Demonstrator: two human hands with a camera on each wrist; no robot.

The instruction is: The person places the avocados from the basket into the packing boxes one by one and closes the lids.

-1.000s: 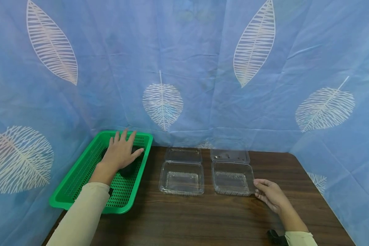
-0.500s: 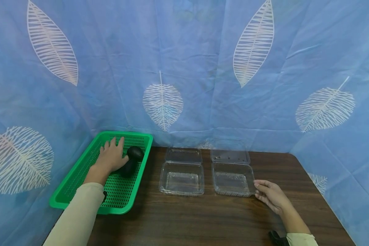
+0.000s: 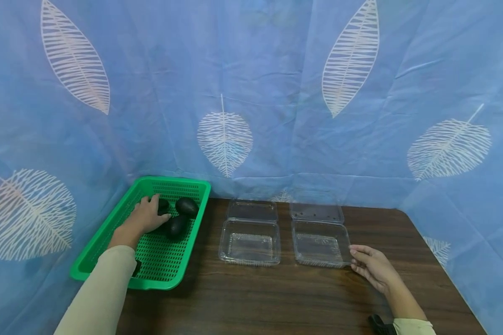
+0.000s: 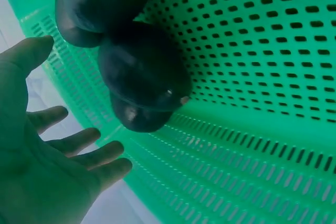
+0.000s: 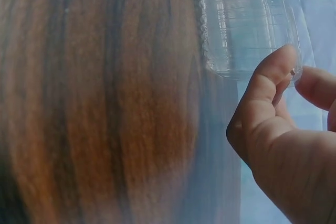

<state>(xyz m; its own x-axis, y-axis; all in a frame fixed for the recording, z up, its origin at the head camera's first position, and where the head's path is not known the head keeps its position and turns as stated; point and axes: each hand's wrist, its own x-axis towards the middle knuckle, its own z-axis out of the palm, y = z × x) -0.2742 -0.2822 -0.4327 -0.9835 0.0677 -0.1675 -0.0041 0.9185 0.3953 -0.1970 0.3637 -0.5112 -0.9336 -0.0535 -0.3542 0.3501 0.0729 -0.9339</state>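
In the green basket at the left lie several dark, smooth, egg-shaped fruits that look like avocados; one avocado is near the right wall and another avocado is nearer me. My left hand is inside the basket over one more dark avocado, partly hidden by it. In the left wrist view the fingers are spread and straight, apart from the avocados. My right hand pinches the near right corner of a clear plastic clamshell container between thumb and fingers.
A second clear clamshell container stands lid open to the left of the held one. Both lids lean back toward the blue leaf-patterned curtain. Everything stands on a dark wooden table.
My left hand has drawn back from the avocados toward the left and lower within the basket, uncovering two of them, and its fingers bend down more. My right hand keeps its hold.
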